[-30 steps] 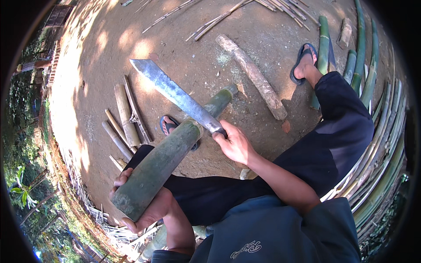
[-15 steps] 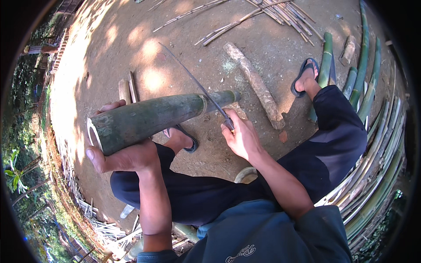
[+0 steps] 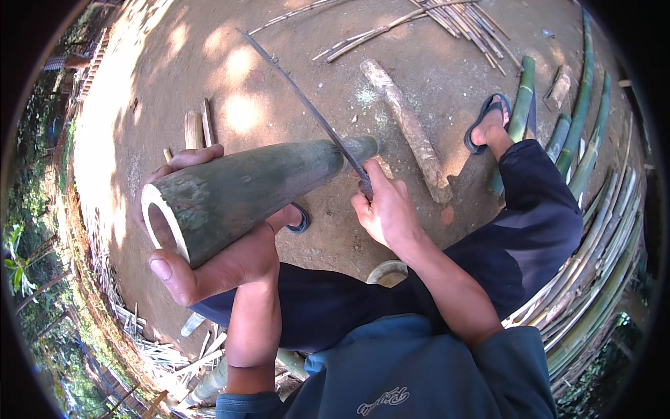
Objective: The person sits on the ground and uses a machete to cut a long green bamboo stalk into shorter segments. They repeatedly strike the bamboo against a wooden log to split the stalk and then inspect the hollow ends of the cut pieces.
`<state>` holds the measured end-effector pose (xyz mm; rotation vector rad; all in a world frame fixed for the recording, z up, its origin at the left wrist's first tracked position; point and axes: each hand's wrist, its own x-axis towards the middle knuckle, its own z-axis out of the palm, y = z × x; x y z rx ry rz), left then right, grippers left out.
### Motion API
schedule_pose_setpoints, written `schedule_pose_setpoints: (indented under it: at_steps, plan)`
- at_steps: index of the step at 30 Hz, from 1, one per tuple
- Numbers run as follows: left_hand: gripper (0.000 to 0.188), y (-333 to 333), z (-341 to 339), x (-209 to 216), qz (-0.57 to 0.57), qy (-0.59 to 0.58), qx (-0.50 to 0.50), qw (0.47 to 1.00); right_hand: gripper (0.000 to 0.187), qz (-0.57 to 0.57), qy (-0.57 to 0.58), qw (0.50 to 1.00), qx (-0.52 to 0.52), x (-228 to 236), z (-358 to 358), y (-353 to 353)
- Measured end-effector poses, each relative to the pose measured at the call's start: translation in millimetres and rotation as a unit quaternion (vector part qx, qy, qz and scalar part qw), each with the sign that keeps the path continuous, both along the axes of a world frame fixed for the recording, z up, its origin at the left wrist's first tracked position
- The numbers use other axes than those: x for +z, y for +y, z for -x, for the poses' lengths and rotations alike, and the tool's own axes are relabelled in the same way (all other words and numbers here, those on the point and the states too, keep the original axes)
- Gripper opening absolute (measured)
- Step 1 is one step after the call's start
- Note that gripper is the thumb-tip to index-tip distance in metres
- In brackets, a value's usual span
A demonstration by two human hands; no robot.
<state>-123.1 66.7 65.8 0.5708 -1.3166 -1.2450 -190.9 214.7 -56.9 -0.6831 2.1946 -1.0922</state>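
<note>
A thick green bamboo section [image 3: 244, 195] lies across in front of me, its hollow cut end toward the lower left. My left hand [image 3: 227, 262] is wrapped round that wide end, thumb below the opening and fingers over the far side. In my right hand [image 3: 387, 209] is the handle of a long, thin-bladed knife [image 3: 300, 98]. Its dark blade slants up and left, crossing over the bamboo near the node toward the narrow end. Whether the edge touches the bamboo I cannot tell.
A peeling log [image 3: 405, 129] lies on the dirt ahead. Thin sticks [image 3: 453, 24] are heaped beyond it. Green bamboo poles [image 3: 579, 91] and a stack of split strips [image 3: 600, 258] line the right. Short wood pieces [image 3: 199, 129] stand past the left hand. Shavings [image 3: 150, 339] lie lower left.
The bamboo's wide end has come nearer and turned, showing more of its hollow opening. My left hand moved with it, slightly right and down. The knife's tip has swung up and left.
</note>
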Motion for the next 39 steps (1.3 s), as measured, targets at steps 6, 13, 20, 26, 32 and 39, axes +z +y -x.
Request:
schedule_pose_setpoints:
  at_steps: [6,13,20,26,32,39]
  plan:
    - [0.075,-10.3,2.5,-1.9,0.002,-0.031,0.034,0.999,0.029,0.023,0.021,1.0,0.0,6.5,-6.5,-8.1]
    - [0.074,-8.5,0.4,-0.5,-0.015,-0.039,0.067,0.997,0.028,0.0,0.044,0.999,0.019,4.8,-8.1,-12.8]
    - [0.075,-4.1,0.4,-0.7,-0.012,-0.037,0.085,0.996,0.029,-0.013,0.052,0.999,0.001,-3.5,-10.9,-12.3]
    - [0.075,4.6,-3.7,-2.8,-0.01,-0.029,0.1,0.995,0.024,0.014,0.106,0.994,0.011,1.1,-8.9,-8.6]
    - [0.082,19.8,-8.8,-4.2,-0.043,0.0,0.073,0.996,0.024,-0.055,0.05,0.996,0.042,-2.0,-4.8,4.1]
    - [0.089,20.8,-10.6,-6.3,-0.034,-0.007,0.085,0.996,0.024,-0.037,0.014,0.999,0.001,-8.2,-5.4,7.3]
